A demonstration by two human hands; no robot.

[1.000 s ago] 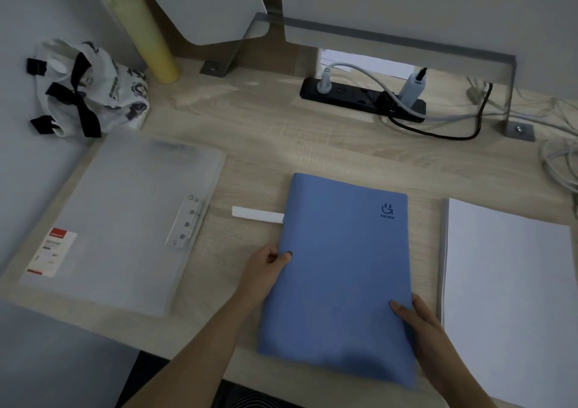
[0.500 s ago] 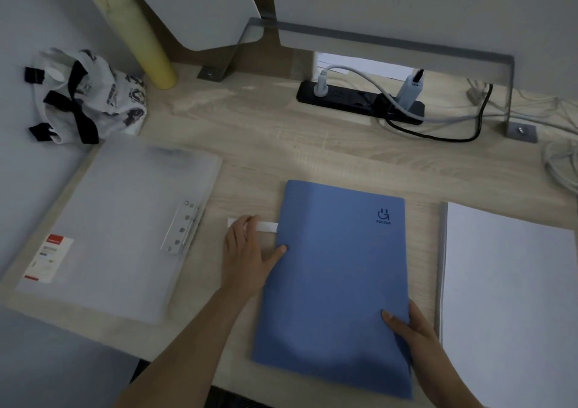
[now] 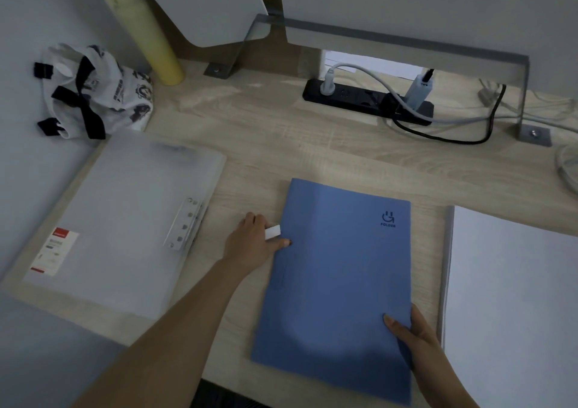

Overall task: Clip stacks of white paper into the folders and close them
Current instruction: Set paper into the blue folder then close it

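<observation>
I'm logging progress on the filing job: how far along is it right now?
Looks done: the blue rectangular folder lies closed. In hand: left hand grips the white bar at its spine, right hand pinches its lower corner. Left: the stack of white paper at right lies loose; whether the translucent plastic folder holds paper I cannot tell.

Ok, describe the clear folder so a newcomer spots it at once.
On the wooden desk, look left of the blue folder. The clear folder lies flat by the desk's left edge; unlike its blue neighbour it is frosted, with a metal clip on its right edge and a red-and-white label.
</observation>
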